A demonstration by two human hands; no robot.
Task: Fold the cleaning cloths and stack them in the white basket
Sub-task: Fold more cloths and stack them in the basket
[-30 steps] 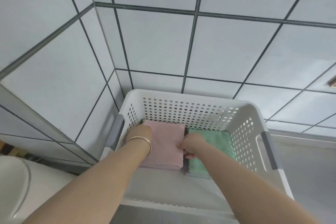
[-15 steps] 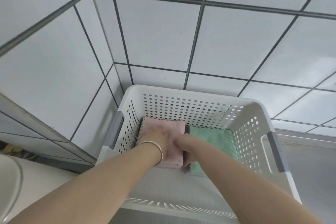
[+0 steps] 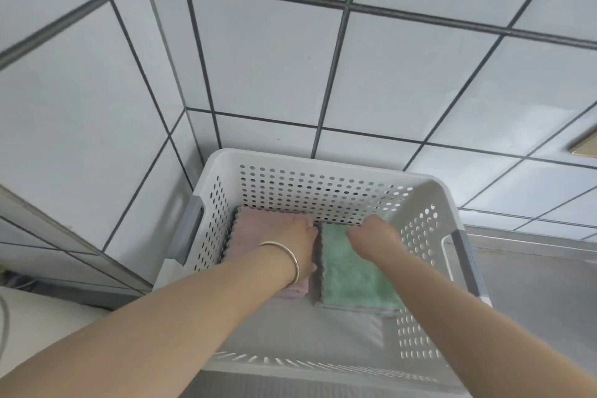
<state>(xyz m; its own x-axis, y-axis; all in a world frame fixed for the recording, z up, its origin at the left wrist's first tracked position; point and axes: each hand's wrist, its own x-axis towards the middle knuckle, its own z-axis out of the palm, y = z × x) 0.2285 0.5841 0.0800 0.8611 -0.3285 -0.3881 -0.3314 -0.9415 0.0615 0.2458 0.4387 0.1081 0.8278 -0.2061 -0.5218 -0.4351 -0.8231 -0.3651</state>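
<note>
A white perforated basket [image 3: 326,168] with grey handles stands in a tiled corner. Inside, against its far wall, a folded pink cloth [image 3: 252,229] lies at the left and a folded green cloth [image 3: 349,275] lies beside it at the right. My left hand [image 3: 297,233], a bangle on its wrist, rests palm down on the pink cloth. My right hand [image 3: 371,231] is at the far end of the green cloth, fingers bent down onto its far edge. How the right fingers lie is hidden behind the hand.
Tiled walls close in behind and to the left of the basket. A grey steel counter [image 3: 533,275] runs to the right. A pale rounded surface [image 3: 38,333] sits at the lower left. The near half of the basket floor [image 3: 300,333] is bare.
My right hand has moved from the seam between the cloths to the far end of the green cloth. My left hand has slid further over the pink cloth.
</note>
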